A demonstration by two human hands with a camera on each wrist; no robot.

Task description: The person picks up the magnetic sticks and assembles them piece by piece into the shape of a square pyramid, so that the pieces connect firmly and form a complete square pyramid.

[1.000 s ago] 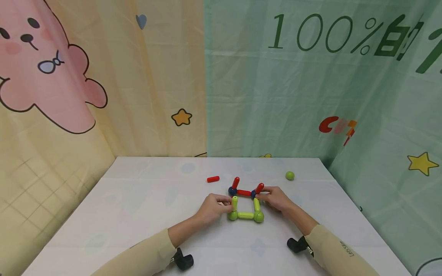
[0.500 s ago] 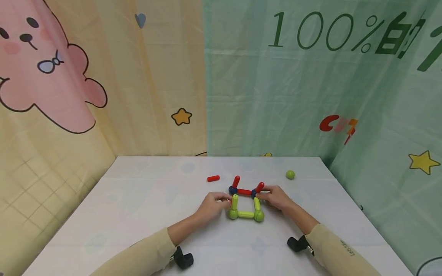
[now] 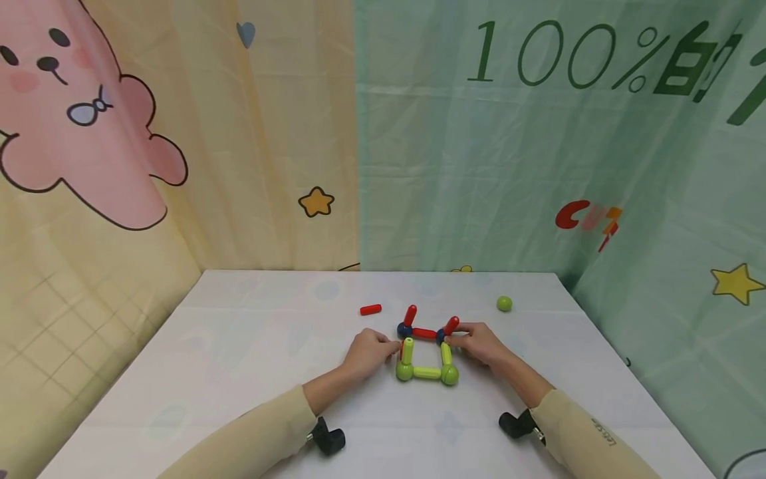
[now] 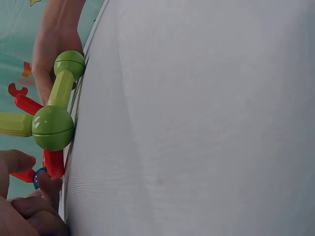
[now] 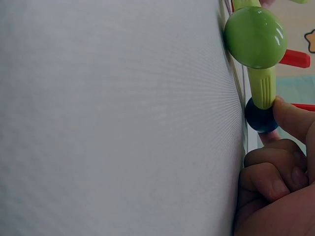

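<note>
On the table, magnetic sticks and balls form a square frame. Its near side has a left green ball point(image 3: 404, 370) and a right green ball point(image 3: 449, 375), joined by a yellow-green stick point(image 3: 427, 373). Another yellow-green stick point(image 3: 408, 350) stands up from the left ball. My left hand point(image 3: 368, 355) pinches a red stick point(image 4: 54, 164) beside that ball, its far end partly hidden by fingers. At the far right corner, my right hand point(image 3: 479, 343) pinches a dark blue ball point(image 5: 262, 116) between thumb and finger. A red stick point(image 3: 451, 324) rises from this ball.
Another blue ball point(image 3: 404, 330) with an upright red stick point(image 3: 410, 315) forms the far left corner. A loose red stick point(image 3: 370, 309) lies behind my left hand. Further right sits a loose green ball point(image 3: 505, 303). Curtains point(image 3: 419, 166) hang behind the table.
My left hand has shifted slightly, its wrist moving to the right and its fingers drawing closer together beside the upright yellow-green stick. The right hand stays at the blue ball.
</note>
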